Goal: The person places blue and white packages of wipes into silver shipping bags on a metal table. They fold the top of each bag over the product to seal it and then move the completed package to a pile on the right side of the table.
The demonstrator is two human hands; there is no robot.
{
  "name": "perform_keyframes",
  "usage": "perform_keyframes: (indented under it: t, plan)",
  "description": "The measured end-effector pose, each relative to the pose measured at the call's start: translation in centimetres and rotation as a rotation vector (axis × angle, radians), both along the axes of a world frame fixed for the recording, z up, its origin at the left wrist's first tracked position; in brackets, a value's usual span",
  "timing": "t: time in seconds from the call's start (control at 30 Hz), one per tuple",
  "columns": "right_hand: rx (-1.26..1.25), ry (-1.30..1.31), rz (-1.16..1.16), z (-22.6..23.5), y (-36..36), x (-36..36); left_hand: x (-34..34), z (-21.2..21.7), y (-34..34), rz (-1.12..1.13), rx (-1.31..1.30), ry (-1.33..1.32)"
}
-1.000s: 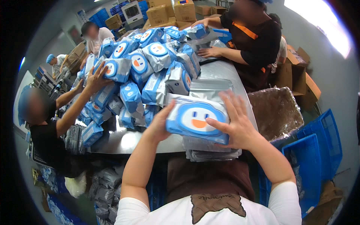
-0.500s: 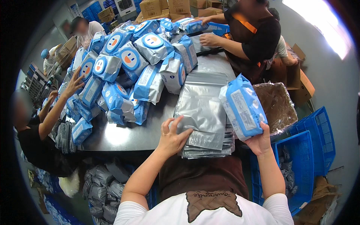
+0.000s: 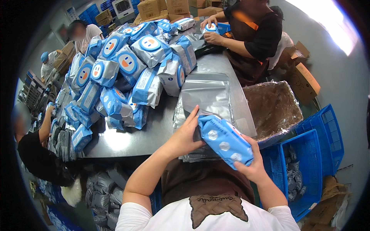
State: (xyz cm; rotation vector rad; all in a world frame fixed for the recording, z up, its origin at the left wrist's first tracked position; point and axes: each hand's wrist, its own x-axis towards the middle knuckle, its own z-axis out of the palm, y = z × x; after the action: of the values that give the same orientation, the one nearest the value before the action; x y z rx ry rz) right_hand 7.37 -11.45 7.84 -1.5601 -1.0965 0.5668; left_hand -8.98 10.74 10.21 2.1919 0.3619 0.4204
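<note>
At the near edge of the counter (image 3: 154, 134), a blue pack (image 3: 225, 140) held between two hands, tilted, its far end lower left and its near end lower right. Left hand (image 3: 184, 134) closed around the pack's far-left end, fingers over the top edge, grip firm on the pack. Right hand (image 3: 248, 163) cupped under the near-right end, thumb side against the pack, grip likewise shut on it. Just beneath and beyond, a stack of silver bags (image 3: 206, 96) lying flat on the counter. Further left and far, a heap of blue and silver packs (image 3: 127, 77) piled across the counter. To the right, a box lined with clear film (image 3: 271, 107), and nearer, blue crates (image 3: 304, 165). At the far right, another person's hands (image 3: 212, 34) on a pack; at the left, a second person's arm (image 3: 44, 127) reaching toward the heap.
</note>
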Motion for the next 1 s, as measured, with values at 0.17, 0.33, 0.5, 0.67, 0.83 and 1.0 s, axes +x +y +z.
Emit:
perform_keyframes:
  t: [0.17,0.33,0.5,0.67,0.83,1.0]
  plan:
    - [-0.092,-0.714,-0.218,0.4,0.7,-2.7,1.3,-3.0,-1.0,0.137,0.101,0.032]
    - [-0.012,-0.855,-0.420,-2.5,6.0,-4.3,1.3,-5.1,-2.5,0.060,0.189,-0.020]
    - [0.008,-0.139,-0.036,-3.6,4.5,0.1,-1.6,-5.7,-3.3,0.137,0.187,-0.014]
    - [-0.153,-0.665,0.079,-3.5,4.9,4.8,-0.4,-5.0,-4.7,0.230,0.479,0.208]
    - [0.114,-0.486,-0.232,-3.3,5.5,1.8,-0.8,-8.0,-4.4,0.323,0.257,-0.008]
    - [0.413,-0.780,-0.036,-2.7,4.8,-3.2,-0.7,-8.0,-6.5,0.486,0.225,-0.189]
